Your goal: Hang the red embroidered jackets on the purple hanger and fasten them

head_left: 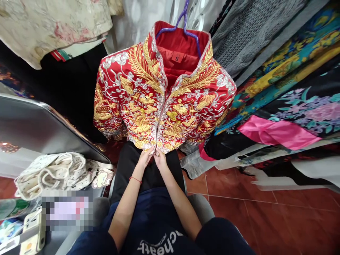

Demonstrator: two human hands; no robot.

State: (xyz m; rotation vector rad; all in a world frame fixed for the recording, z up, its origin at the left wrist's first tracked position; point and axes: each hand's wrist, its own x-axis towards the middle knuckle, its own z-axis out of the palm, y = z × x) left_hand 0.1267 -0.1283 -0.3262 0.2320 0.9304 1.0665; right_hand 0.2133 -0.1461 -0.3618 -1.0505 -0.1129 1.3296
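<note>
In front of me hangs a red jacket, thickly embroidered in gold and silver, on a purple hanger. A small red label marked "S" shows inside its collar. With a red string on its wrist, my left hand pinches the bottom corner of one front edge. Right beside it, my right hand pinches the opposite corner, and the two hands nearly touch. Both front edges meet at the bottom and part slightly toward the collar. The fingertips partly cover the hem there.
Hanging garments line the right, including a grey knit and a black floral one with a pink band. A cream floral garment hangs upper left. A grey chair at left holds a white cloth bag and a power strip.
</note>
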